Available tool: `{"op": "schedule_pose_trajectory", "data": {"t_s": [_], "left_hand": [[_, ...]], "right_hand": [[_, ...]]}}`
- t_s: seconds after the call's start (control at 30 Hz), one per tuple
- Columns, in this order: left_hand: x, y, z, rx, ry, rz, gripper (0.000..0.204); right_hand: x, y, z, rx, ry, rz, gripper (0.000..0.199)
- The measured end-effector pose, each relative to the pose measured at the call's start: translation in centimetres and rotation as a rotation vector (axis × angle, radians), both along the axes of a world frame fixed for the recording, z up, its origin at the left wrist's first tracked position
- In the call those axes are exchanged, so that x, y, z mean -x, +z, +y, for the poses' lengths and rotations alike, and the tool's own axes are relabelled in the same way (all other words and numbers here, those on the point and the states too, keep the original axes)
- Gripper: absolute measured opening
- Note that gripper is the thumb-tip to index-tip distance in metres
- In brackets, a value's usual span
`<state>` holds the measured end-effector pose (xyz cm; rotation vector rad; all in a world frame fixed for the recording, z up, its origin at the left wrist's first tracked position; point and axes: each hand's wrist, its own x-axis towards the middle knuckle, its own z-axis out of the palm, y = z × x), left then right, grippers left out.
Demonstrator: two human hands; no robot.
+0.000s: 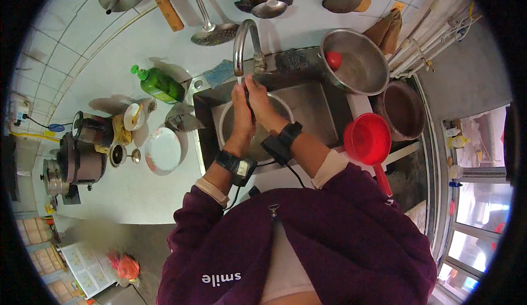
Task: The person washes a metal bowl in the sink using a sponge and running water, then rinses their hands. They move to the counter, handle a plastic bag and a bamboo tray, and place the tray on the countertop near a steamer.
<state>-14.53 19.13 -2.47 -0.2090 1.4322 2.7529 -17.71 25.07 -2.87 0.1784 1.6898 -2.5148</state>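
We get one view only: a head-worn fisheye looking steeply down on the sink (321, 105) and counter (137, 190), close in. Straight edges bend toward our rim.

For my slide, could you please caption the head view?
Both hands, left hand and right hand, together under the tap over a bowl in the sink.

Glossy metal tap (245, 40), steel sink (313, 107)

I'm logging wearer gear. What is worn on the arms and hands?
Both hands, left hand and right hand, are bare. Dark maroon sleeves are pushed up over pale cuffs. Each wrist has a black strap with a small black box, and thin black cables trail from them.
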Motion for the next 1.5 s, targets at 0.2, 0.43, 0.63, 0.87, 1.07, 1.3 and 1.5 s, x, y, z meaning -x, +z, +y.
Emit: {"op": "schedule_pose_trajectory", "data": {"t_s": [0.2, 0.43, 0.63, 0.87, 1.07, 1.3, 1.5], "left_hand": [[1.1, -1.4, -1.4, -0.206, -0.028, -0.064, 0.030], [0.5, -2.8, -0.5, -0.226, 0.115, -0.289, 0.026], [0.5, -4.8, -1.6, 0.020, 0.056, -0.325, 0.007], [0.8, -2.8, -0.4, -0.092, -0.032, -0.469, 0.032], [1.2, -3.3, -0.2, 0.003, -0.029, -0.441, 0.031], [1.3, -4.0, -2.3, 0.062, -0.012, -0.506, 0.028], [0.7, -4.4, -3.1, 0.006, -0.018, -0.550, 0.032]], "right_hand": [[-1.3, -1.1, -0.8, -0.181, 0.133, 0.142, 0.070], [-1.3, -2.9, -0.5, -0.688, -0.063, 0.184, 0.075], [-0.5, -5.2, 2.5, -0.255, -0.059, 0.150, 0.053], [3.0, -6.4, 5.8, 0.004, -0.192, -0.079, 0.038], [4.8, -7.8, 5.5, 0.359, -0.236, -0.035, 0.027], [7.0, -7.5, 7.1, -0.155, -0.084, 0.414, 0.021], [4.6, -5.9, 6.7, 0.109, -0.091, 0.120, 0.054]]}}
